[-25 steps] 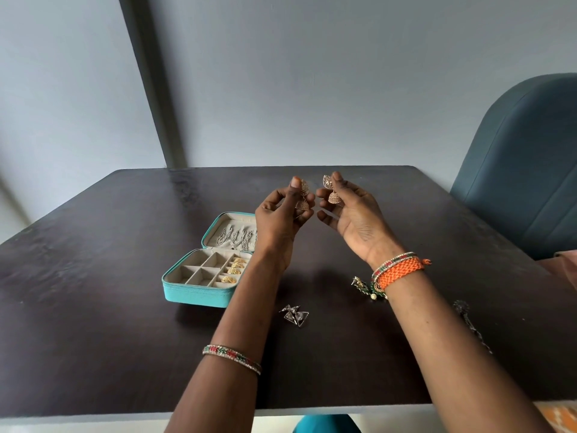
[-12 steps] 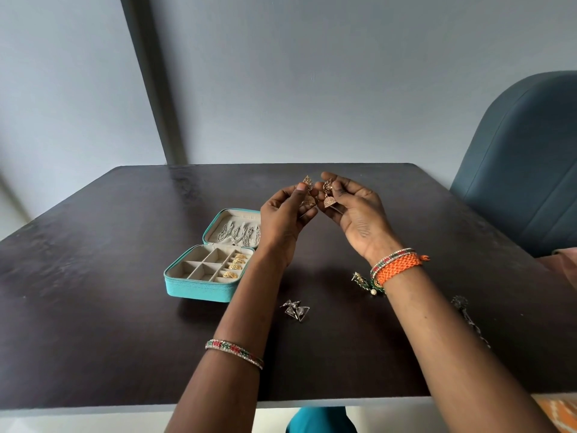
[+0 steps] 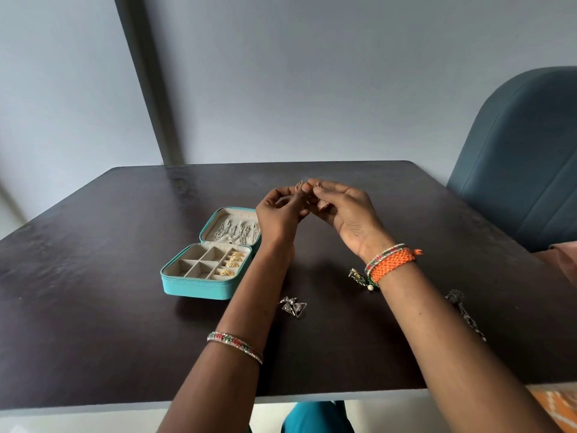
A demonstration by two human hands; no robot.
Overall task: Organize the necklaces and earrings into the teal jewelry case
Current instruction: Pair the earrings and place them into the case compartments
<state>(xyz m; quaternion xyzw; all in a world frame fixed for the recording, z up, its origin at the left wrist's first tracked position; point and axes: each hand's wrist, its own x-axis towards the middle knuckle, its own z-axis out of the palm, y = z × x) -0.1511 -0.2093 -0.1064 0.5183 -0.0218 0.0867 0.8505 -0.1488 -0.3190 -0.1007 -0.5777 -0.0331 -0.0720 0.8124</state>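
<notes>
The teal jewelry case [image 3: 193, 284] lies open on the dark table, left of my arms. Silver dangly earrings hang in its lid [image 3: 237, 231] and gold earrings [image 3: 232, 264] fill its right compartments. My left hand [image 3: 281, 210] and my right hand [image 3: 346, 210] meet above the table, fingertips touching. Each pinches a rose-gold bell earring [image 3: 323, 204]; the left one's piece [image 3: 299, 185] peeks above the fingers. A silver triangle earring pair [image 3: 293, 306] lies between my forearms. A green and gold earring with a pearl [image 3: 359, 276] sits by my right wrist.
A dark silver chain piece [image 3: 463, 310] lies on the table right of my right forearm. A blue-grey chair [image 3: 524, 157] stands at the table's right side. The table's front edge [image 3: 93, 407] runs just below my elbows.
My two hands have come together until the fingertips touch, bringing the two bell earrings side by side. The view has tilted slightly.
</notes>
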